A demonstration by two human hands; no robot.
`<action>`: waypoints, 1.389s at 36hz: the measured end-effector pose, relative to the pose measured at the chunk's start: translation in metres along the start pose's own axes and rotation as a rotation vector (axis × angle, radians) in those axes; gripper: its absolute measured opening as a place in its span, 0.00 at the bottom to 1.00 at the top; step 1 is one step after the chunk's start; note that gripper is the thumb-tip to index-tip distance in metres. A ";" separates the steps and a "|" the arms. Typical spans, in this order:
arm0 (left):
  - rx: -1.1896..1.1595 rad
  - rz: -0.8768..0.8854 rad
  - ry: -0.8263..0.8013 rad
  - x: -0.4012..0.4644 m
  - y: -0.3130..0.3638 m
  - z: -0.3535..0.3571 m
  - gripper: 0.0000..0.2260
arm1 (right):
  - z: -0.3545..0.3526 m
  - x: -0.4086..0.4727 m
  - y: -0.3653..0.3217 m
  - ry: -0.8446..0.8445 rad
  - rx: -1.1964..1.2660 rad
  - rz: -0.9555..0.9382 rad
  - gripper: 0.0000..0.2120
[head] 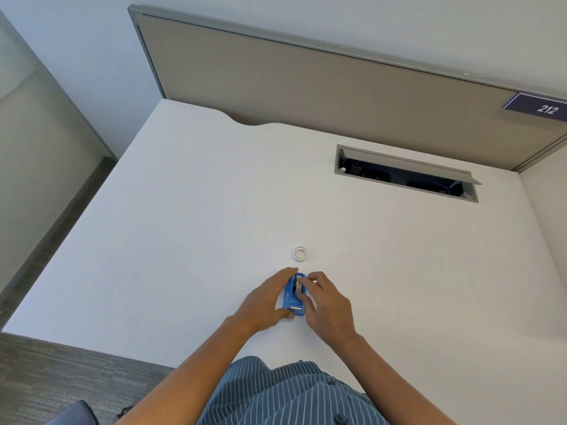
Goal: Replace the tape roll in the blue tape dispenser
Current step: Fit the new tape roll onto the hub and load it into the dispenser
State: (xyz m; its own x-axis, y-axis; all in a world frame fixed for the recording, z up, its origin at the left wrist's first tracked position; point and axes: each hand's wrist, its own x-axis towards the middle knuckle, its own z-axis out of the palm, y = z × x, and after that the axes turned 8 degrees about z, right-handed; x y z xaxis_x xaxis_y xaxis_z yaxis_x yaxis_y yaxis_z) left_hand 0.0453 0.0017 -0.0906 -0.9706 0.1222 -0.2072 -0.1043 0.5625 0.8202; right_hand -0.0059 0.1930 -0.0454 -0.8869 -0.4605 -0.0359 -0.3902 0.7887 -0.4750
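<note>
A small blue tape dispenser (293, 297) lies on the white desk (184, 210) near its front edge, its metal cutter end toward me. My left hand (265, 302) grips its left side, thumb at the near end and fingers at the far end. My right hand (328, 305) holds its right side, with fingertips on the roll seated in the dispenser's middle. A loose white tape roll (300, 253) lies flat on the desk just beyond the dispenser, apart from both hands.
An open cable hatch (405, 174) is set into the desk at the back right. A beige partition panel (306, 93) stands along the far edge, with a sign reading 212 at its right. Grey carpet (61, 372) lies left of the desk.
</note>
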 end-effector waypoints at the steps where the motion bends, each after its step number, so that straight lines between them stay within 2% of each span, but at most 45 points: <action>1: 0.000 -0.003 0.000 0.000 0.000 0.000 0.45 | 0.000 0.001 0.000 0.004 0.000 -0.005 0.16; 9: -0.006 -0.007 0.001 0.000 0.001 0.000 0.45 | 0.002 0.008 0.001 0.074 0.011 -0.023 0.09; 19: 0.005 0.007 -0.002 -0.001 0.003 -0.001 0.45 | 0.002 0.010 0.002 0.121 0.007 -0.058 0.06; 25: 0.009 0.002 -0.008 0.000 0.002 -0.001 0.45 | 0.003 0.010 0.003 0.130 -0.006 -0.104 0.08; 34: 0.015 -0.007 -0.011 0.000 0.000 -0.001 0.46 | 0.006 0.016 0.005 0.117 -0.154 -0.193 0.10; 43: 0.010 -0.006 -0.002 -0.001 0.003 -0.001 0.45 | 0.007 0.013 0.001 0.073 -0.165 -0.160 0.14; 50: 0.027 -0.001 0.007 -0.002 0.005 0.000 0.45 | 0.012 0.003 0.001 0.052 -0.164 -0.095 0.12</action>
State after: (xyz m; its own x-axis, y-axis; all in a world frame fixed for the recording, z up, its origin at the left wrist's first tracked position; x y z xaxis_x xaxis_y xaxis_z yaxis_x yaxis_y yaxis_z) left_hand 0.0473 0.0042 -0.0862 -0.9721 0.1154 -0.2043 -0.0998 0.5847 0.8051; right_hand -0.0063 0.1876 -0.0565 -0.8540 -0.5178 0.0496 -0.5042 0.8004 -0.3242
